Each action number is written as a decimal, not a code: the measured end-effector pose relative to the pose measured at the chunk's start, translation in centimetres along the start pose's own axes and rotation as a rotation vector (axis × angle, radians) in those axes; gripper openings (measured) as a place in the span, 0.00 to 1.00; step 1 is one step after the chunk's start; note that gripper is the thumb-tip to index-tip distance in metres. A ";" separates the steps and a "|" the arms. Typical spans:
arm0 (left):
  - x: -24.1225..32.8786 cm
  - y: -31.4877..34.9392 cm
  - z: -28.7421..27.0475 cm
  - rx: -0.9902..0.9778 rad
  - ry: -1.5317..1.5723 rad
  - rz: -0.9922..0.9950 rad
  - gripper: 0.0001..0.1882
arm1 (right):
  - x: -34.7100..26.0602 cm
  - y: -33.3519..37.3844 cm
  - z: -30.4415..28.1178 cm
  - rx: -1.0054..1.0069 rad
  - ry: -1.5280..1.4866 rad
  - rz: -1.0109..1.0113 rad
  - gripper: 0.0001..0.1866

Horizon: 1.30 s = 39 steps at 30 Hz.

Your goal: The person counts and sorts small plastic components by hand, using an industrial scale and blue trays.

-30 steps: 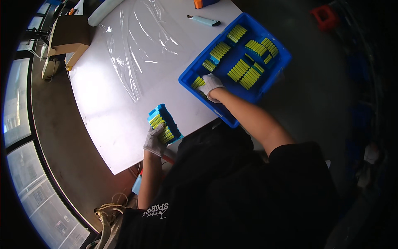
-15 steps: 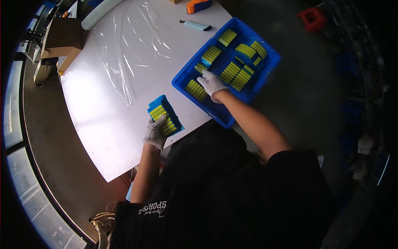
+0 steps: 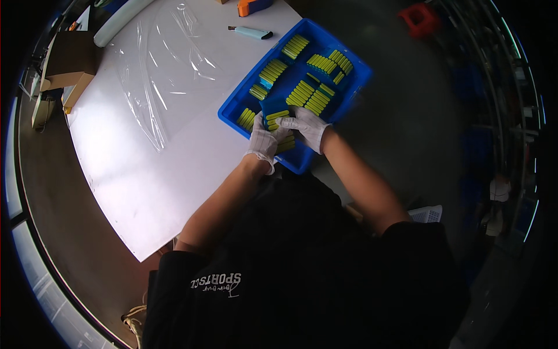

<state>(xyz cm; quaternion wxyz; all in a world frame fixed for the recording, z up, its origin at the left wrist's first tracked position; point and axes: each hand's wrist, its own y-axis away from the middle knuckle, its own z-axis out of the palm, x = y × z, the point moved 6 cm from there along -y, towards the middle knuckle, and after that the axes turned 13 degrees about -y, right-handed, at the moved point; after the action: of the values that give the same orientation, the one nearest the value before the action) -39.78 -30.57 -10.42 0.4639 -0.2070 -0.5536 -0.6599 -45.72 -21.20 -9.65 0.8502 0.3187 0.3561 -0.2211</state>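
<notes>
Both my hands wear pale gloves and meet over the near part of a blue plastic bin. My left hand is closed round one side of a blue sheet bearing a row of yellow-green sticks. On the other side, my right hand grips the same bundle, its thumb lying across the sticks. Fingers cover part of the bundle. Inside the bin, similar yellow-green stick bundles lie along the left wall, and others lie to the right.
The bin rests at the right edge of a white table. Clear film spreads over the tabletop beside a film roll. A light-blue utility knife and an orange-and-blue tool lie farther back. An open cardboard box stands far left.
My left hand has carried the stick bundle from above the table rightward to the bin. My right hand has left the bundles in the bin and taken hold of the carried one.
</notes>
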 end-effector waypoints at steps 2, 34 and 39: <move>-0.2 -0.4 0.2 -0.058 -0.050 0.027 0.28 | -0.3 0.3 -0.6 0.031 0.057 0.022 0.25; 1.8 -4.9 -2.8 0.144 -2.106 0.250 0.22 | 12.0 -6.6 -9.0 -0.223 1.650 0.526 0.25; 1.4 -5.1 -3.2 0.184 -2.095 0.268 0.22 | 9.8 -4.2 -7.2 0.119 1.674 0.493 0.16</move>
<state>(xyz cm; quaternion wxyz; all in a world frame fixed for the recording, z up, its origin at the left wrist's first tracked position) -43.98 -34.29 -13.00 -0.1619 -0.6960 -0.6977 -0.0510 -45.19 -20.53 -22.51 0.3149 0.4880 0.7722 0.2576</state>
